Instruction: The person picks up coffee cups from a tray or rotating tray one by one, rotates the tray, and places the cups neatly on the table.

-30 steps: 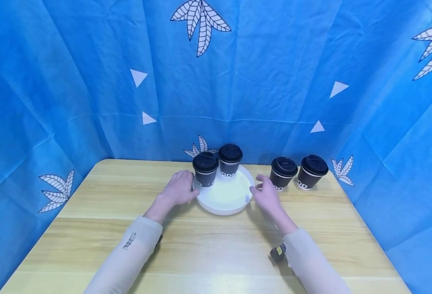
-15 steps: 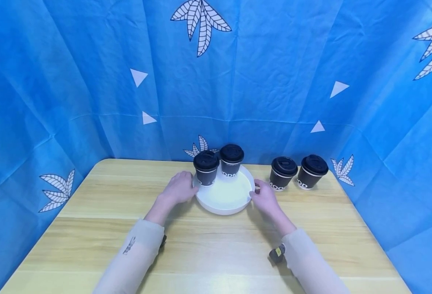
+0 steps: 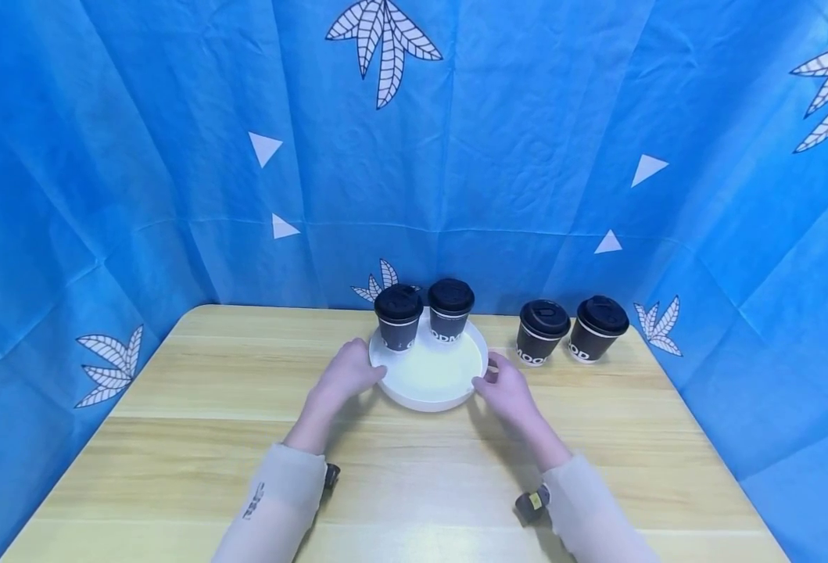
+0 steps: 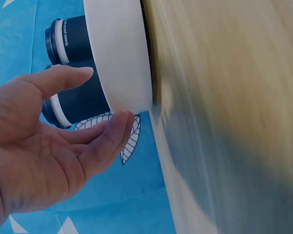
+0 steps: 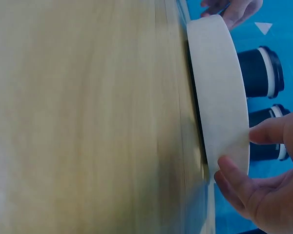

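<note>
A round white tray (image 3: pixel 431 375) with a raised wall lies near the back of the table, between both hands. Two dark paper coffee cups with black lids stand upright toward its back: a left cup (image 3: pixel 399 319) and a right cup (image 3: pixel 450 311). My left hand (image 3: pixel 348 371) holds the tray's left edge; its thumb reaches over the rim while the fingertips (image 4: pixel 118 124) meet the outer wall. On the opposite side, my right hand (image 3: pixel 507 386) grips the edge, thumb at the rim and a finger (image 5: pixel 229 168) against the outer wall.
Two more lidded coffee cups stand on the wooden table (image 3: pixel 414 469) to the right of the tray, a nearer one (image 3: pixel 542 335) and a farther-right one (image 3: pixel 595 332). A blue curtain (image 3: pixel 414 156) with leaf prints hangs right behind the table's back edge.
The tray has turned clockwise, seen from above: its left cup has shifted back, its other cup rightward. My right hand has closed onto the rim, and my left hand has come slightly nearer.
</note>
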`<state>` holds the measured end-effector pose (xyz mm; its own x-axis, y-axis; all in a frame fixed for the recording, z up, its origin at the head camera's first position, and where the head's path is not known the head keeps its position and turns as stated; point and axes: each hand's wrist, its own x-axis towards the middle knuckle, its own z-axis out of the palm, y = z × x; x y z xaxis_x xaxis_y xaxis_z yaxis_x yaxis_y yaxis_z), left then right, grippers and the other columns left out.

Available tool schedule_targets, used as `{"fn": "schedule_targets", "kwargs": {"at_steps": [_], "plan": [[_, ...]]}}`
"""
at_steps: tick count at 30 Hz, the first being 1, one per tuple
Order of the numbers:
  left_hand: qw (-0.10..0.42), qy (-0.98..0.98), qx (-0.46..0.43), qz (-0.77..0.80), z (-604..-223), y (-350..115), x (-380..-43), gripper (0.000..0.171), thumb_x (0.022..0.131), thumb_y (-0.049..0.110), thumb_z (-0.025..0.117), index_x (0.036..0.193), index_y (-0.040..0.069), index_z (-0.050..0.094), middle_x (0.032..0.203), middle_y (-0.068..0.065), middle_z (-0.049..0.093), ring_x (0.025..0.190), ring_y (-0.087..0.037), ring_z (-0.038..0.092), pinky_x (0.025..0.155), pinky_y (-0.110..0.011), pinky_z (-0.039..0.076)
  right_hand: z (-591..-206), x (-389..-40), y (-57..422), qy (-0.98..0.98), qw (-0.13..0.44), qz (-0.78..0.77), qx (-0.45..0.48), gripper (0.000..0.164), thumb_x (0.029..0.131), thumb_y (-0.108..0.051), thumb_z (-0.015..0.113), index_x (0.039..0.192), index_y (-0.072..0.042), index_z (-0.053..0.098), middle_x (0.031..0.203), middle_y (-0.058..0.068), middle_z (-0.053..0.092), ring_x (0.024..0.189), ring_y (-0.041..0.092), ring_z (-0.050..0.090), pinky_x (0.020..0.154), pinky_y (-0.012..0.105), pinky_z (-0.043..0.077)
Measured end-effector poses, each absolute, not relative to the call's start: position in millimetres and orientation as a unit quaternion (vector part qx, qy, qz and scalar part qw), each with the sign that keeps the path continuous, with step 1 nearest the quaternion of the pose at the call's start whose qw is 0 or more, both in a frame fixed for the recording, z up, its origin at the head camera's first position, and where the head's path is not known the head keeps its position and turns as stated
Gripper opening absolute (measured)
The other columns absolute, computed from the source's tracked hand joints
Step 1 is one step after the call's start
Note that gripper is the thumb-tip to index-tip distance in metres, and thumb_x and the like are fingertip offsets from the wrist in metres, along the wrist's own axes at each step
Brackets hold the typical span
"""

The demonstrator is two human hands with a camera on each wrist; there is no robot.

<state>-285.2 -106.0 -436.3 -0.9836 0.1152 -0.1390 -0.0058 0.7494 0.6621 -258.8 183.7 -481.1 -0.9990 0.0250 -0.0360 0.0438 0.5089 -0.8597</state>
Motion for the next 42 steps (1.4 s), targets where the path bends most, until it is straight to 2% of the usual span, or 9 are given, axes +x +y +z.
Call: {"fn": "schedule_targets", "kwargs": {"at_steps": [4, 9, 14, 20, 26, 31, 33, 37, 42], "plan": [[0.08, 0.933, 0.021, 0.349, -438.5, -102.5, -285.3, 0.046, 0.088, 0.015, 0.075, 0.125, -0.009, 0.06, 0.108, -0.018, 0.062, 0.09, -0.03, 0.059, 0.086, -0.046, 0.054, -478.5, -254.3, 181.2, 0.871, 0.009, -0.49, 0.024, 0.071, 0.092, -0.013, 0.073, 0.151, 0.009, 0.04, 0.144, 0.029, 0.054, 0.123, 0.041, 0.063, 0.1, 0.048, 0.055], [0.077, 0.935, 0.018, 0.345, -441.1, -100.7, -290.3, 0.051, 0.086, 0.009, 0.074, 0.129, -0.011, 0.056, 0.115, -0.021, 0.06, 0.098, -0.033, 0.057, 0.095, -0.048, 0.053, -473.5, -254.2, 183.9, 0.893, 0.014, -0.449, 0.025, 0.079, 0.093, -0.022, 0.074, 0.153, 0.011, 0.035, 0.143, 0.028, 0.055, 0.123, 0.041, 0.062, 0.105, 0.053, 0.05], [0.078, 0.935, 0.023, 0.344, -444.2, -102.2, -297.5, 0.049, 0.086, 0.006, 0.071, 0.129, -0.011, 0.055, 0.116, -0.022, 0.06, 0.101, -0.033, 0.058, 0.097, -0.048, 0.053, -470.4, -268.0, 190.0, 0.896, -0.005, -0.443, 0.022, 0.071, 0.097, -0.019, 0.066, 0.153, 0.012, 0.035, 0.145, 0.03, 0.053, 0.125, 0.044, 0.061, 0.105, 0.054, 0.05], [0.075, 0.937, 0.036, 0.339, -446.7, -103.7, -307.9, 0.052, 0.086, 0.003, 0.069, 0.134, -0.011, 0.053, 0.122, -0.024, 0.059, 0.106, -0.034, 0.057, 0.101, -0.049, 0.051, -471.5, -289.6, 195.6, 0.894, -0.023, -0.447, 0.024, 0.059, 0.097, -0.012, 0.058, 0.149, 0.011, 0.043, 0.145, 0.029, 0.055, 0.127, 0.044, 0.06, 0.105, 0.052, 0.05], [0.086, 0.932, 0.026, 0.35, -447.1, -103.5, -318.6, 0.053, 0.087, -0.002, 0.066, 0.136, -0.01, 0.051, 0.121, -0.023, 0.059, 0.095, -0.033, 0.062, 0.086, -0.043, 0.057, -475.3, -300.1, 197.9, 0.89, -0.002, -0.454, 0.029, 0.056, 0.094, -0.01, 0.051, 0.147, 0.011, 0.047, 0.142, 0.029, 0.058, 0.133, 0.041, 0.056, 0.11, 0.05, 0.046], [0.079, 0.935, 0.024, 0.346, -448.4, -101.7, -326.2, 0.051, 0.09, -0.004, 0.063, 0.139, -0.009, 0.05, 0.126, -0.024, 0.059, 0.107, -0.034, 0.06, 0.096, -0.044, 0.055, -480.3, -296.9, 198.3, 0.884, 0.002, -0.467, 0.016, 0.053, 0.096, -0.008, 0.052, 0.145, 0.011, 0.049, 0.142, 0.03, 0.057, 0.136, 0.042, 0.052, 0.114, 0.051, 0.042], [0.07, 0.937, 0.024, 0.342, -448.0, -102.1, -327.4, 0.052, 0.092, -0.001, 0.062, 0.141, -0.009, 0.049, 0.131, -0.025, 0.058, 0.115, -0.036, 0.059, 0.104, -0.047, 0.051, -480.7, -294.3, 196.9, 0.878, 0.002, -0.478, 0.01, 0.052, 0.096, -0.007, 0.053, 0.144, 0.011, 0.05, 0.142, 0.031, 0.057, 0.133, 0.042, 0.055, 0.111, 0.051, 0.045], [0.058, 0.941, 0.024, 0.332, -448.1, -105.0, -325.0, 0.057, 0.097, 0.012, 0.063, 0.147, -0.009, 0.044, 0.142, -0.026, 0.053, 0.125, -0.038, 0.056, 0.111, -0.051, 0.046, -479.7, -286.0, 194.5, 0.878, 0.002, -0.479, 0.007, 0.052, 0.094, -0.005, 0.055, 0.143, 0.012, 0.051, 0.14, 0.031, 0.058, 0.125, 0.043, 0.061, 0.105, 0.05, 0.051], [0.055, 0.955, 0.034, 0.288, -446.1, -109.2, -314.8, 0.062, 0.098, 0.024, 0.065, 0.146, -0.01, 0.045, 0.141, -0.027, 0.053, 0.126, -0.04, 0.057, 0.109, -0.054, 0.047, -478.1, -276.0, 193.2, 0.883, 0.008, -0.47, -0.003, 0.056, 0.092, -0.005, 0.057, 0.143, 0.015, 0.048, 0.14, 0.033, 0.057, 0.123, 0.045, 0.062, 0.106, 0.051, 0.05]]}}
